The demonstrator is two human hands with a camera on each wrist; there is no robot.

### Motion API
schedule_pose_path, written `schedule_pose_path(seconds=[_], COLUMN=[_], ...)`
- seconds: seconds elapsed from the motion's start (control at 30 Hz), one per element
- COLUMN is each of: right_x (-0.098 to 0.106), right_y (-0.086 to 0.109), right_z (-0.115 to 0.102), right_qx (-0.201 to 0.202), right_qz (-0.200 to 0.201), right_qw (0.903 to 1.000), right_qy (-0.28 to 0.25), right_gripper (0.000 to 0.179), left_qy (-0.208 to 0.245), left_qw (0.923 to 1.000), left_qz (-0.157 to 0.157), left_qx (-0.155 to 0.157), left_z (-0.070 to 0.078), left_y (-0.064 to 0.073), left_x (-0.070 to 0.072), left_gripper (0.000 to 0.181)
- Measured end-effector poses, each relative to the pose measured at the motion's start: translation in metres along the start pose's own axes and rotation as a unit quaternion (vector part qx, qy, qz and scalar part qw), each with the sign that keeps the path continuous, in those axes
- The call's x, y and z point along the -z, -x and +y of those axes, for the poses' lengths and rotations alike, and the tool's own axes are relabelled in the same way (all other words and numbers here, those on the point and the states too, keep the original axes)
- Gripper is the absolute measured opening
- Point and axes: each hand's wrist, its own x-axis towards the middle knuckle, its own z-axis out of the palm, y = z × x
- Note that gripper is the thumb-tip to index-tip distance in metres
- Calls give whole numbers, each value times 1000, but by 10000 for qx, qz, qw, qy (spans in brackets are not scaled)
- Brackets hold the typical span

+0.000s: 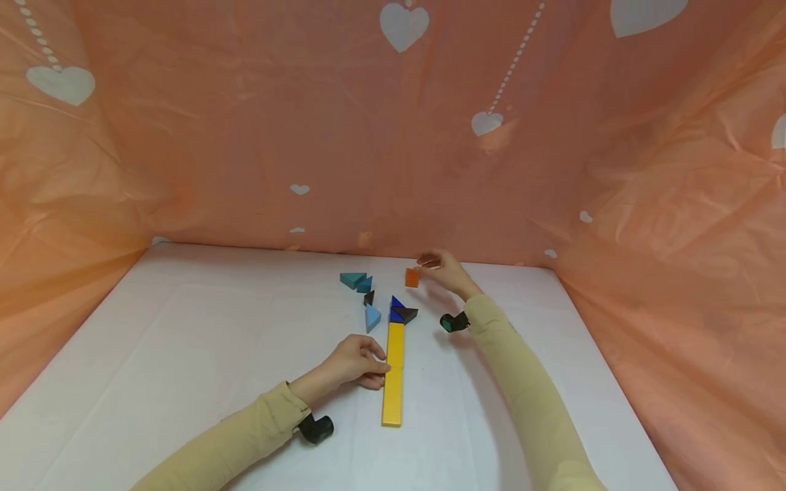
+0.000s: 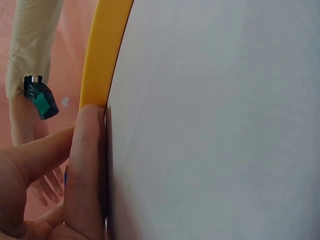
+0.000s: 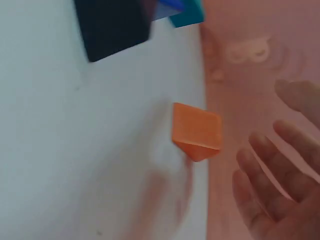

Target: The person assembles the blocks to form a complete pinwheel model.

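Two yellow rectangular blocks (image 1: 395,346) lie end to end in a column on the white tabletop. My left hand (image 1: 355,361) rests against their left side near the joint; in the left wrist view a straight finger (image 2: 86,160) lies along the yellow edge. My right hand (image 1: 447,273) hovers with spread fingers just right of an orange triangular block (image 1: 412,277); the right wrist view shows a gap between that hand (image 3: 285,180) and the orange block (image 3: 196,127). Above the yellow column sit dark blue triangles (image 1: 396,314) and a black triangular block (image 1: 406,314).
Left of the column lie a light blue triangle (image 1: 372,318), a small dark triangle (image 1: 369,298), a blue block (image 1: 365,285) and a teal block (image 1: 353,279). An orange curtain (image 1: 344,136) with white hearts hangs behind and beside the white table (image 1: 184,327).
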Motion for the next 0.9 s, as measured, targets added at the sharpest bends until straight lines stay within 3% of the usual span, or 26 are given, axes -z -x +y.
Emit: schedule_pose_path(seconds=[0.37,0.9], right_x=[-19,-25], right_y=[-4,-18], right_z=[12,29], right_qx=[-671,-485], right_qz=[574,456], right_qw=[9945,9967], right_qy=[563,461], right_gripper=[48,41], left_qy=[8,59], left_qw=[10000,10000], left_qz=[0,-37], left_qx=[23,-3], left_z=[2,1], left_y=[1,3], left_x=[-2,0], left_gripper=[24,22])
